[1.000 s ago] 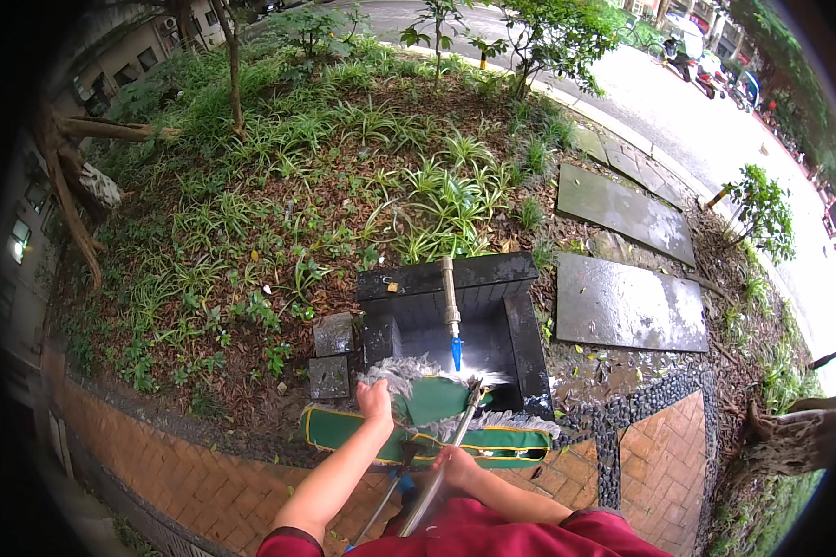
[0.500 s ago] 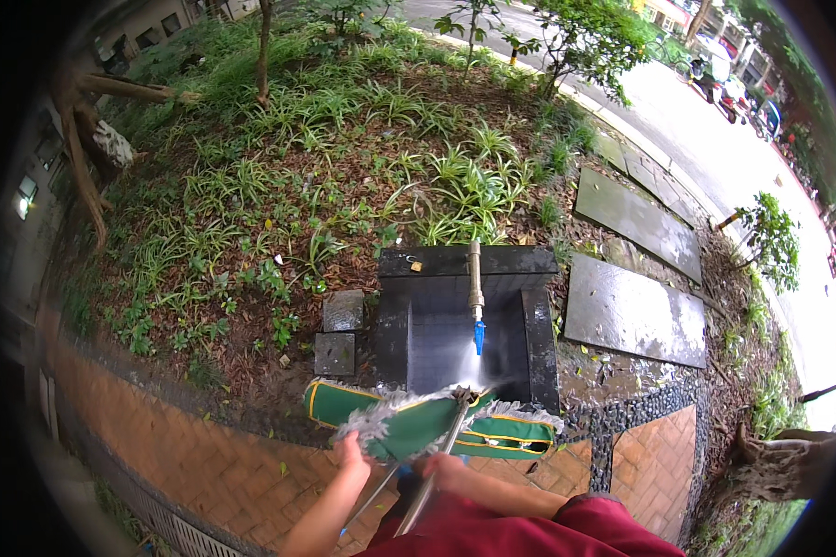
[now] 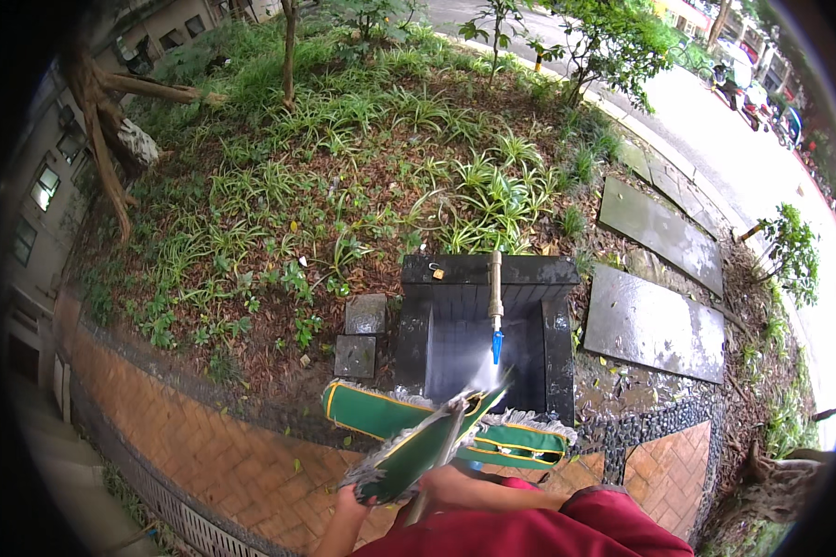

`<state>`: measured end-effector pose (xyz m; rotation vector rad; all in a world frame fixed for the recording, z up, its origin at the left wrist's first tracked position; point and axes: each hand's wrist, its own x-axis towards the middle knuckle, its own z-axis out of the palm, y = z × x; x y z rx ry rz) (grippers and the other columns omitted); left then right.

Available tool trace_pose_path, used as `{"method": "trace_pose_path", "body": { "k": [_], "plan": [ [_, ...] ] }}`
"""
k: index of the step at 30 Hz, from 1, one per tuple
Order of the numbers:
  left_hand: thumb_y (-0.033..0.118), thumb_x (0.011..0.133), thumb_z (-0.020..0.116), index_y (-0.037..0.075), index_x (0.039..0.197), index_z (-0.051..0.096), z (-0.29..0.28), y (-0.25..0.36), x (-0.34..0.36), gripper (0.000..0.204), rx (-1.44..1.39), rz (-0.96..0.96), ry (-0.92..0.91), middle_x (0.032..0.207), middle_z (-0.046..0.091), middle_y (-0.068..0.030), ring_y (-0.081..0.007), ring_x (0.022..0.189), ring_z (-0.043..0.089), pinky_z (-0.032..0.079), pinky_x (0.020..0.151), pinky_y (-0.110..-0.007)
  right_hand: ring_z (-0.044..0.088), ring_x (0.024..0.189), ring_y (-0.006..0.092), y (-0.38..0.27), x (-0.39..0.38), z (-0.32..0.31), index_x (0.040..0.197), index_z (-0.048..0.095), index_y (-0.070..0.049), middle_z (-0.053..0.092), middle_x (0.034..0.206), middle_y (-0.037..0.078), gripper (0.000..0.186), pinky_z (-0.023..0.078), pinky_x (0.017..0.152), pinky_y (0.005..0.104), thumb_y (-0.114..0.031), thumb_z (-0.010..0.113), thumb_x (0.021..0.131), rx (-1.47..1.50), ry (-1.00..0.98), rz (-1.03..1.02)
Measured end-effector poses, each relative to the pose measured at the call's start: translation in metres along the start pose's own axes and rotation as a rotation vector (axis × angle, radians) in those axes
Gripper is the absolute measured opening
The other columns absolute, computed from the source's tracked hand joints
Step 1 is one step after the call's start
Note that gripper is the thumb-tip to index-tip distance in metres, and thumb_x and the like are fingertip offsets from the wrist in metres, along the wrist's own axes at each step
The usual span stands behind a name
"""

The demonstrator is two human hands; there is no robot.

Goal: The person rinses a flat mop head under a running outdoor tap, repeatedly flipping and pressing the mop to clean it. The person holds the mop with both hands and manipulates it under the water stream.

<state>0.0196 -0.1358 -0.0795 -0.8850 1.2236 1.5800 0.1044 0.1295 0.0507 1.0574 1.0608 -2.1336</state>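
Observation:
Water sprays from a tap (image 3: 495, 292) with a blue handle end (image 3: 498, 347) into a dark stone basin (image 3: 557, 367). Under the spray, a green flat mop head (image 3: 421, 455) with grey fringe slants toward me. Its near end is in my left hand (image 3: 351, 506), fingers closed on the fringe and edge. My right hand (image 3: 448, 486) wraps round the metal mop pole (image 3: 450, 436) close to the head. Behind it, more green mop pad with yellow trim (image 3: 367, 410) lies crosswise at the basin's front, its middle hidden.
A padlock (image 3: 437, 272) rests on the basin's back ledge. Two small stone blocks (image 3: 355, 356) stand left of the basin, and wet slabs (image 3: 655, 320) lie to its right. Brick paving (image 3: 204, 441) runs along the front, with a planted bed (image 3: 279, 204) beyond.
My left hand has moved down and nearer, tilting the held mop head into a steeper slant. My right hand stays on the pole. The view has shifted slightly.

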Motion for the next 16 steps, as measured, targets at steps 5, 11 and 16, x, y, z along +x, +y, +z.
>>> {"method": "trace_pose_path", "body": {
  "k": [5, 11, 16],
  "plan": [
    [0.032, 0.079, 0.038, 0.011, 0.094, 0.053, 0.099, -0.007, 0.036, 0.031, -0.021, -0.019, 0.073, 0.083, 0.059, -0.0037, -0.0172, 0.062, 0.056, 0.041, 0.035, -0.021, 0.05, 0.058, 0.0241, 0.032, 0.062, -0.054, 0.073, 0.05, 0.004, 0.049, 0.064, 0.011, 0.008, 0.043, 0.056, 0.0347, -0.004, 0.047, 0.074, 0.622, 0.221, 0.117],
    [0.023, 0.071, 0.053, 0.006, 0.099, 0.047, 0.177, 0.028, 0.018, 0.033, 0.454, 0.432, 0.123, 0.086, 0.054, -0.0098, -0.0223, 0.058, 0.055, 0.045, 0.043, -0.033, 0.048, 0.064, 0.0255, 0.026, 0.055, -0.077, 0.079, 0.045, 0.004, 0.047, 0.068, 0.014, 0.007, 0.041, 0.061, 0.0356, 0.001, 0.044, 0.073, 0.508, 0.165, -0.105],
    [0.02, 0.071, 0.052, -0.001, 0.099, 0.043, 0.21, 0.033, 0.041, 0.036, 1.136, 0.834, 0.192, 0.081, 0.056, -0.0181, -0.0289, 0.072, 0.058, 0.047, 0.059, -0.043, 0.047, 0.069, 0.0258, 0.037, 0.071, -0.102, 0.086, 0.042, 0.003, 0.045, 0.077, 0.016, 0.015, 0.04, 0.064, 0.04, 0.001, 0.047, 0.072, 0.915, 0.211, -0.03]
  ]
}}
